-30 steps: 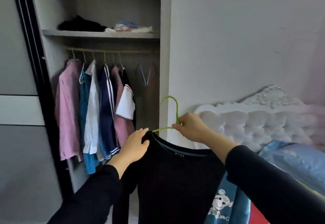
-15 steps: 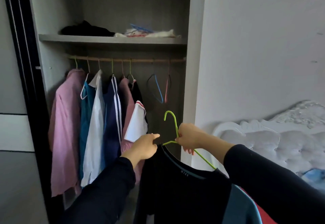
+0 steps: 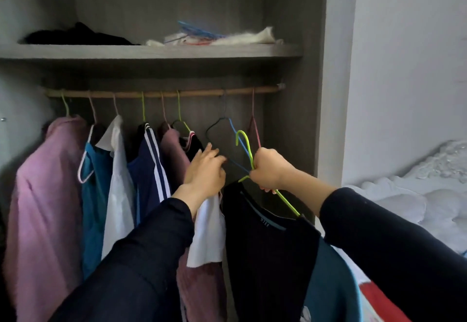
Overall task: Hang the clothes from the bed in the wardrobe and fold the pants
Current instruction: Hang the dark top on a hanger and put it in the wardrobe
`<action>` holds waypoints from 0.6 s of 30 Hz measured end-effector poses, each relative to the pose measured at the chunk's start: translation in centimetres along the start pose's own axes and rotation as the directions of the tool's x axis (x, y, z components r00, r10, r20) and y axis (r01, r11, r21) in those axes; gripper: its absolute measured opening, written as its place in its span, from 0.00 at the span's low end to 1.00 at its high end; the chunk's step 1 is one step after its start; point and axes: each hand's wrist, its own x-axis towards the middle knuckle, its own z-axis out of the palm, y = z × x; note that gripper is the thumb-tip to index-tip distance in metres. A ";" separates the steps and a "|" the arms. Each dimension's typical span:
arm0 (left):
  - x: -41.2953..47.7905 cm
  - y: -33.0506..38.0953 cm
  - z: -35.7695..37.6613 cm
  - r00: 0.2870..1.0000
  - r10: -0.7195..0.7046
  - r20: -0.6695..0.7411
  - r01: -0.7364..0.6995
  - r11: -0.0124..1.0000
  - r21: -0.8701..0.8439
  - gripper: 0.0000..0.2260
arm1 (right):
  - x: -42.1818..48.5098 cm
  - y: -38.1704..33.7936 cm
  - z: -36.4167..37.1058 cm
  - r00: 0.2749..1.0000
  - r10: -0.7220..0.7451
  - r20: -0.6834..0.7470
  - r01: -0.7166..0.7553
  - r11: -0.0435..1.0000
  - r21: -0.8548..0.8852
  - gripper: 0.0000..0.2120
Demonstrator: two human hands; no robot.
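A black long-sleeved top hangs on a lime-green wire hanger. My right hand grips that hanger at the base of its hook, below the wooden rail of the open wardrobe. My left hand reaches with extended fingers into the gap right of the hung clothes, against a black garment with a white sleeve. Several shirts hang on the rail to the left: a pink one, a teal one, a white one and a navy striped one.
Two bare hangers, one black-and-blue and one pink, hang at the rail's right end. The shelf above holds dark and white folded clothes and spare hangers. The wardrobe's side panel and a white bed headboard stand to the right.
I have stepped closer to the wardrobe. Both hands rose and went forward with the hanger and black top. My left hand left the top's shoulder and reached in among the hung clothes.
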 end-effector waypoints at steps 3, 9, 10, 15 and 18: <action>3.1 -2.4 0.9 0.999 0.034 -0.002 -0.034 0.998 0.052 0.19 | 3.3 -1.0 0.9 0.998 0.027 -0.058 -0.028 1.000 -0.015 0.08; 7.0 -5.5 2.2 0.999 0.042 0.033 -0.045 0.994 0.103 0.18 | 9.6 -2.2 2.6 0.987 0.054 -0.149 -0.062 0.997 -0.054 0.06; 7.5 -6.1 2.3 0.999 0.027 0.039 -0.031 0.994 0.103 0.18 | 10.5 -2.5 2.9 0.987 0.047 -0.153 -0.056 0.997 -0.055 0.06; 9.6 -9.3 2.6 0.999 -0.038 0.018 0.037 0.998 0.045 0.19 | 15.7 -3.9 3.8 0.982 -0.031 -0.185 0.014 0.995 -0.095 0.08; 10.6 -11.1 2.5 0.996 -0.085 0.000 0.085 0.996 0.030 0.20 | 18.7 -4.9 3.8 0.974 -0.064 -0.216 0.042 0.994 -0.105 0.11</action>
